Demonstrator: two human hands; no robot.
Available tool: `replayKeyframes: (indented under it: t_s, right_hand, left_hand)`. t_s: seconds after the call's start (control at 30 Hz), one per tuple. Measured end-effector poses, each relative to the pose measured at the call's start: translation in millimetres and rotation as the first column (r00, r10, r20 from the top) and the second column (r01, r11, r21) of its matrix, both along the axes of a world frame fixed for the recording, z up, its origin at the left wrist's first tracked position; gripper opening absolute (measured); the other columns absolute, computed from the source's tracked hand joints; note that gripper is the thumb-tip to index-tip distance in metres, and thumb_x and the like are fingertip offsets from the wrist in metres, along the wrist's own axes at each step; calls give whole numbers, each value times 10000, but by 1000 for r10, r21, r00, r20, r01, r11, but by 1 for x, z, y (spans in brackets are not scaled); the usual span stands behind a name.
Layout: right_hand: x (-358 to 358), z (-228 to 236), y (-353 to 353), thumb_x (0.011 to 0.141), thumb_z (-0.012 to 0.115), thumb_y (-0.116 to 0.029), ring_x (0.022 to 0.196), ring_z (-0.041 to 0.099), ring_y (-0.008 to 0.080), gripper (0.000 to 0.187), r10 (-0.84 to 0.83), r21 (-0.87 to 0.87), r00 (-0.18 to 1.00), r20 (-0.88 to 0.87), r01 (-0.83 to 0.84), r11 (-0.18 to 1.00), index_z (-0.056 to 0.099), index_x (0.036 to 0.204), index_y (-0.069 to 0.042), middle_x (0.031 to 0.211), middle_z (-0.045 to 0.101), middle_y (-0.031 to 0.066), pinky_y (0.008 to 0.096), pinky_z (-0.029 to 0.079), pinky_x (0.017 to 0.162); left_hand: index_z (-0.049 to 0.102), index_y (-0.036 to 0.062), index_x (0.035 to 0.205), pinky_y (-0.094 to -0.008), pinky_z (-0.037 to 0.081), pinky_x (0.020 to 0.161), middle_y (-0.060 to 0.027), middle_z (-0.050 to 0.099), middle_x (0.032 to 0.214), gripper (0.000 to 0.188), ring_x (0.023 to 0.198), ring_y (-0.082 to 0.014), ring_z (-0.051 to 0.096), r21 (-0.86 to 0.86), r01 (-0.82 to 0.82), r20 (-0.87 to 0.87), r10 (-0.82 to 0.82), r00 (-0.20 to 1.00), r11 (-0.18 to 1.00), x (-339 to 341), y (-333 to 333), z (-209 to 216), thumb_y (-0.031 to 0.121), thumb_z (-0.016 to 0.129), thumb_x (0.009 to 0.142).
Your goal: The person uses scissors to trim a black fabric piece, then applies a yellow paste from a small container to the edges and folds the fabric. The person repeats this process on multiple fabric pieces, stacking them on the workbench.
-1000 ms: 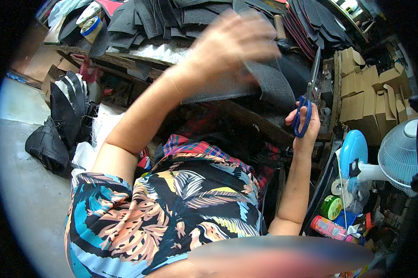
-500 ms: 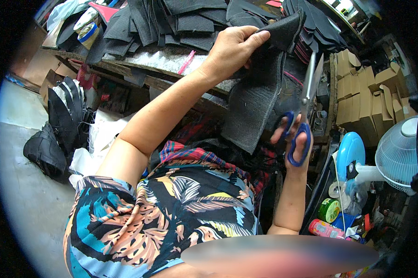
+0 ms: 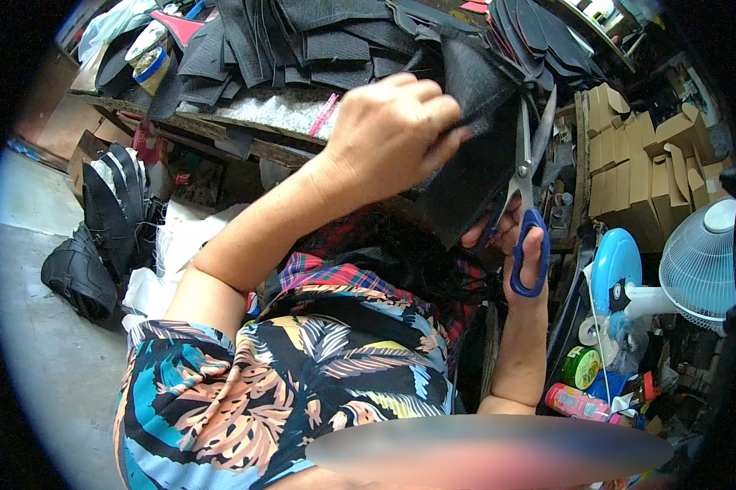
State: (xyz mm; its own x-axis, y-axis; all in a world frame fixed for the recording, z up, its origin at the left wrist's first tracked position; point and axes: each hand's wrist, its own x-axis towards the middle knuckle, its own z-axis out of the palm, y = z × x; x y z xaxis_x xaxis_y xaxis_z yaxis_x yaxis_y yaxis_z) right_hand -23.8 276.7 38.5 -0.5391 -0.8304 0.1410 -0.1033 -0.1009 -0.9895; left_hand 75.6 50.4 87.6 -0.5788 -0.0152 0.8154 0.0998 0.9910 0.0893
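Gripping the upper edge of a dark fabric piece (image 3: pixel 474 171), the left hand (image 3: pixel 392 131) is closed with its fingers curled over the cloth, holding it up in front of the person's chest so that it hangs down toward the lap. Just to its right, the right hand (image 3: pixel 519 237) is closed around blue-handled scissors (image 3: pixel 524 196), fingers through the loops, the metal blades pointing up along the right edge of the fabric piece and touching or nearly touching it; whether the blades are parted cannot be told. Behind both hands runs a worktop (image 3: pixel 278 110) piled with stacked dark cut pieces (image 3: pixel 319 37), and a roll of tape (image 3: pixel 151 65) sits near its left end. More dark pieces lie heaped on the floor (image 3: pixel 41 351) at the left. To the right stand folded cardboard boxes (image 3: pixel 637 155), a white fan (image 3: pixel 698 261) and a blue disc-shaped thing (image 3: pixel 614 265), with small containers (image 3: pixel 580 367) below them. A leaf-print shirt (image 3: pixel 294 376) fills the lower middle of the view.
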Motion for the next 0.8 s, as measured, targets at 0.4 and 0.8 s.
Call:
replayKeyframes:
  t_s: [0.4, 0.8]
  right_hand:
    - [-5, 13, 3, 799, 649, -754, 763, 625, 132, 853, 32, 92, 994, -104, -22, 995, 545, 1136, 23, 860, 662, 81, 242, 482, 722]
    - [-1, 9, 12, 780, 547, -847, 755, 651, 175, 1076, 71, 95, 995, 64, -76, 993, 484, 1308, 88, 839, 667, 120, 275, 488, 709]
  left_hand:
    - [588, 68, 1223, -423, 469, 968, -162, 644, 1123, 487, 1127, -359, 579, 181, 258, -128, -237, 963, 949, -28, -26, 14, 334, 743, 846]
    - [688, 70, 1026, -331, 541, 732, -100, 655, 921, 188, 816, -247, 668, 207, 276, -204, -234, 951, 939, -30, -26, -1, 93, 748, 850]
